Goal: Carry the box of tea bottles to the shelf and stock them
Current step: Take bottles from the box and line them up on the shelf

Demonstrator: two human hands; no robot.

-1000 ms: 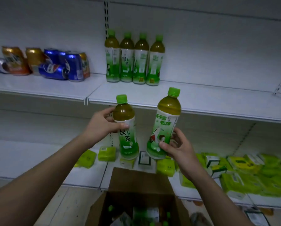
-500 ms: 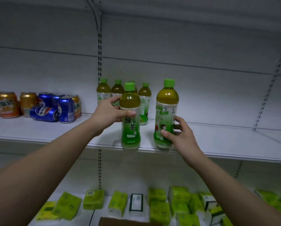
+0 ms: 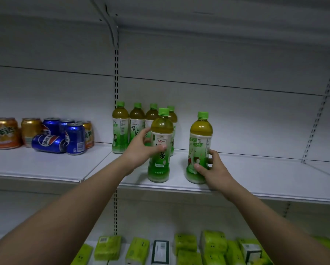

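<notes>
The white shelf (image 3: pixel 256 175) in front of you carries four tea bottles (image 3: pixel 137 127) upright in a row at the back, with a cluster of soda cans (image 3: pixel 51 134) off to the left, one lying on its side. Near the front edge, your left hand (image 3: pixel 141 152) wraps around one tea bottle (image 3: pixel 160 146) standing upright, and your right hand (image 3: pixel 212 169) grips the lower half of another tea bottle (image 3: pixel 199 148) just beside it, also upright on the shelf.

White shelf (image 3: pixel 256 173): tea bottles (image 3: pixel 136 127), cans (image 3: pixel 51 134)
</notes>
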